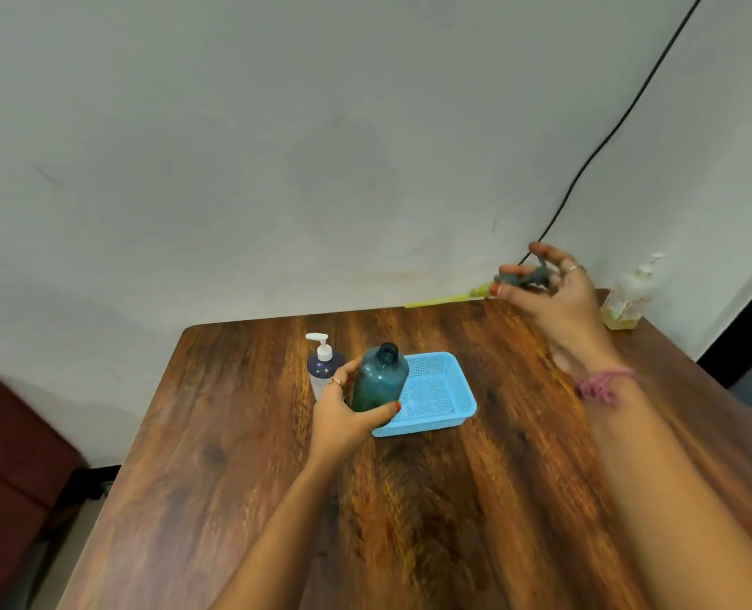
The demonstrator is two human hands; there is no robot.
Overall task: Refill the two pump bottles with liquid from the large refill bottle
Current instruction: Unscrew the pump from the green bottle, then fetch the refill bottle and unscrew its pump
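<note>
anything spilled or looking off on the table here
No spill shows on the table. The teal bottle in the left hand stands open, its pump head lifted away in the right hand, with the yellow-green dip tube trailing out over the table's far edge, where it could drip.

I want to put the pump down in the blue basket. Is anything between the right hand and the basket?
Nothing visible does. The right hand holds the pump head in the air above the table's far right; the wood between it and the blue basket is bare, and the basket looks empty.
</note>
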